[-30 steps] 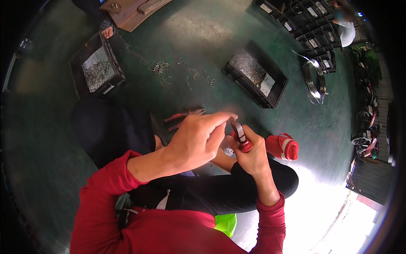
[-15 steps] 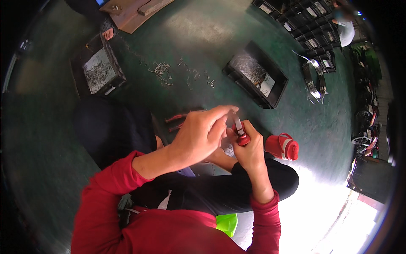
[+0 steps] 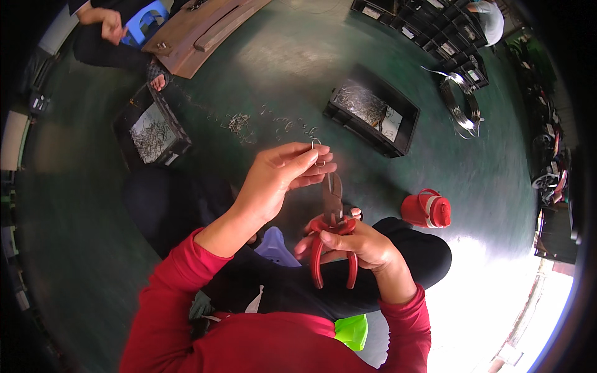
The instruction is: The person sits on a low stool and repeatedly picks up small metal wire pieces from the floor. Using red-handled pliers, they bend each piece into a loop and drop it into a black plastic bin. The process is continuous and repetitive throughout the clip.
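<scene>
My left hand [image 3: 268,180] pinches a small bent wire hook [image 3: 314,144] between thumb and fingertips, its curve standing up above them. Just below and to the right, my right hand [image 3: 371,246] holds a pair of red-handled pliers [image 3: 333,200]. The pliers' jaws point up toward the left fingers, and the two handles spread down toward my lap. The tip of the jaws lies close under the left fingertips; whether they touch the wire I cannot tell.
Bent wire pieces [image 3: 237,123] lie on the green floor ahead, between two black crates [image 3: 398,147] [image 3: 180,147] holding wire pieces. A red jug [image 3: 423,209] stands right, a wire coil [image 3: 457,109] beyond. A co-worker's hand [image 3: 112,28] shows near wooden boards [image 3: 205,37].
The pliers have turned and come lower, so their handles now show spread apart. The wire hook has come into sight in my left fingers. A co-worker and blue stool show more at upper left.
</scene>
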A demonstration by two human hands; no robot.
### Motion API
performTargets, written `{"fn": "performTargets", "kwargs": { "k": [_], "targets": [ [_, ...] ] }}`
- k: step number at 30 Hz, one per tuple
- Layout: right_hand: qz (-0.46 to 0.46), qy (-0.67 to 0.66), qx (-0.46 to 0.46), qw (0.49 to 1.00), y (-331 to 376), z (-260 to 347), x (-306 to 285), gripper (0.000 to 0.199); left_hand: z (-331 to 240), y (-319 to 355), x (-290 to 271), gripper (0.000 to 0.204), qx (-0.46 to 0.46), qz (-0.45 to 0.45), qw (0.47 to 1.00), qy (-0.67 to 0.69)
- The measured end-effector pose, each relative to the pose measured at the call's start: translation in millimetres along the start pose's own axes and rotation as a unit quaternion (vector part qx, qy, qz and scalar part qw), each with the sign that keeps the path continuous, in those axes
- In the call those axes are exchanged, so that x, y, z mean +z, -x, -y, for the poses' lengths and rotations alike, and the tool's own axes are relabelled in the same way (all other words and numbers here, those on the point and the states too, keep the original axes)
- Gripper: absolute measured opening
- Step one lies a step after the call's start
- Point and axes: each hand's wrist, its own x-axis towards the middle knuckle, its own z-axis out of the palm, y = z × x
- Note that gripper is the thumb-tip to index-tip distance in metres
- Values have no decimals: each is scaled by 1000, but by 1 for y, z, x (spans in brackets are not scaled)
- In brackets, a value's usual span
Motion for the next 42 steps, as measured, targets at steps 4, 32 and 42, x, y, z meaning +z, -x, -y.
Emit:
{"fn": "performTargets", "kwargs": {
  "k": [4, 32, 42],
  "targets": [
    [28, -23, 6, 999, -4, 4, 5, 57, -1, 3, 5, 24, 23, -2, 999, -22],
    [-335, 346, -81, 873, 12, 10, 7, 30, -4, 8, 3, 21, 68, 32, 958, -278],
    [-352, 421, -52, 834, 11, 13, 8, 27, 11, 9, 1, 20, 275, 11, 859, -432]
  ]
}}
